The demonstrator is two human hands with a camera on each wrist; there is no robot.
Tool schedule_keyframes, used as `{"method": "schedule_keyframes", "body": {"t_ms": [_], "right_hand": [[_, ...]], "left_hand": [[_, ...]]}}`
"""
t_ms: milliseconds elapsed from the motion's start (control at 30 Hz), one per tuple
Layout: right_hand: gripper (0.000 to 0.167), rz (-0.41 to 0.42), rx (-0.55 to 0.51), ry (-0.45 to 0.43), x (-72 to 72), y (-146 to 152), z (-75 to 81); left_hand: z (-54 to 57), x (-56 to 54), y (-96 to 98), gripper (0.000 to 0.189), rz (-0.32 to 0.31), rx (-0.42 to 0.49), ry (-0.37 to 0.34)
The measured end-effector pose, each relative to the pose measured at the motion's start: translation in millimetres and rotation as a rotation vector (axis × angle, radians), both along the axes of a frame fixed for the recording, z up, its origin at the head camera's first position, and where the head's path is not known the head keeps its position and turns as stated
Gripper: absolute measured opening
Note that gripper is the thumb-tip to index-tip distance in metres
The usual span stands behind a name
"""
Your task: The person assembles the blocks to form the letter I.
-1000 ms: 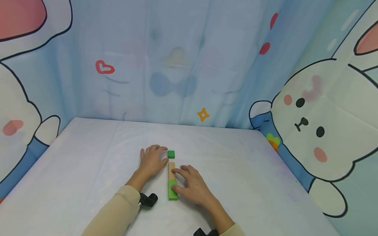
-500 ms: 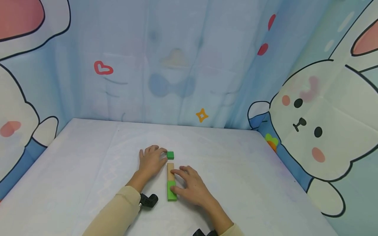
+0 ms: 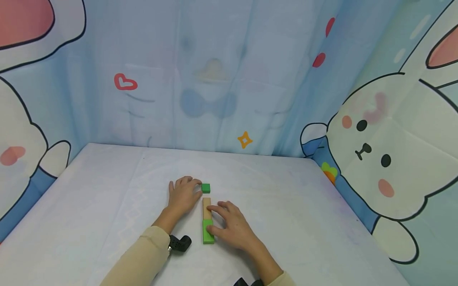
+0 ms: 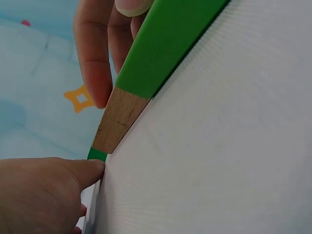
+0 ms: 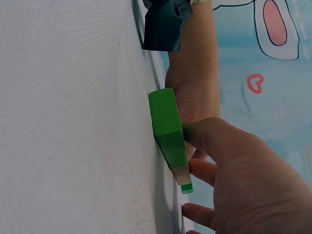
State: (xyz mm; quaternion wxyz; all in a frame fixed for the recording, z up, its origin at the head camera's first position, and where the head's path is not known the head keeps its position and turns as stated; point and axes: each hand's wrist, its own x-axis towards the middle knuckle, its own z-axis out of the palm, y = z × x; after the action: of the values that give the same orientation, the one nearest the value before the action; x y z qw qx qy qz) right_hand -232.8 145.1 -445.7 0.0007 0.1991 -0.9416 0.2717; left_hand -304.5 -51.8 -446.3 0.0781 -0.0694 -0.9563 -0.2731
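Three blocks lie in a line on the white table. Farthest out is a small green block (image 3: 206,188), and my left hand (image 3: 184,194) has its index finger and thumb tips right at its left side. Nearer, past a small gap, comes a plain wooden block (image 3: 206,206), end to end with a light green block (image 3: 208,234). My right hand (image 3: 234,224) rests its index fingertip on the wooden block and its thumb on the light green block (image 5: 165,117), fingers loosely bent. In the left wrist view, the left thumb (image 4: 92,170) meets the small green block (image 4: 97,154).
The white-covered table (image 3: 304,222) spreads around the blocks. A blue curtain (image 3: 161,115) with cartoon rabbits stands behind and at the sides. A black wrist camera (image 3: 180,242) sits on the left wrist, near the light green block.
The head view has shifted slightly since one second ago. Both hands and the blocks keep nearly the same places.
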Motion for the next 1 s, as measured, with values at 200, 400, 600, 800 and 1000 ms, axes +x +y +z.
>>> {"method": "schedule_keyframes", "body": {"t_ms": [200, 400, 600, 800, 1000], "right_hand": [[0.058, -0.001, 0.001, -0.010, -0.4, -3, 0.4], [0.057, -0.010, 0.003, -0.023, -0.2, -6, 0.8], [0.058, -0.017, 0.005, -0.031, -0.5, -6, 1.5], [0.060, -0.022, -0.022, -0.045, -0.2, -3, 0.7], [0.063, -0.036, -0.046, -0.049, -1.1, 0, -1.3]], "left_hand": [[1.3, 2.3, -3.8, 0.038, 0.004, 0.017, -0.005], [3.1, 5.2, -7.6, 0.041, 0.001, 0.018, -0.017], [1.9, 7.3, -10.7, 0.043, -0.001, 0.034, -0.019], [2.0, 10.7, -14.8, 0.046, -0.027, 0.042, -0.015], [3.9, 17.7, -18.4, 0.049, -0.055, 0.040, 0.004]]}}
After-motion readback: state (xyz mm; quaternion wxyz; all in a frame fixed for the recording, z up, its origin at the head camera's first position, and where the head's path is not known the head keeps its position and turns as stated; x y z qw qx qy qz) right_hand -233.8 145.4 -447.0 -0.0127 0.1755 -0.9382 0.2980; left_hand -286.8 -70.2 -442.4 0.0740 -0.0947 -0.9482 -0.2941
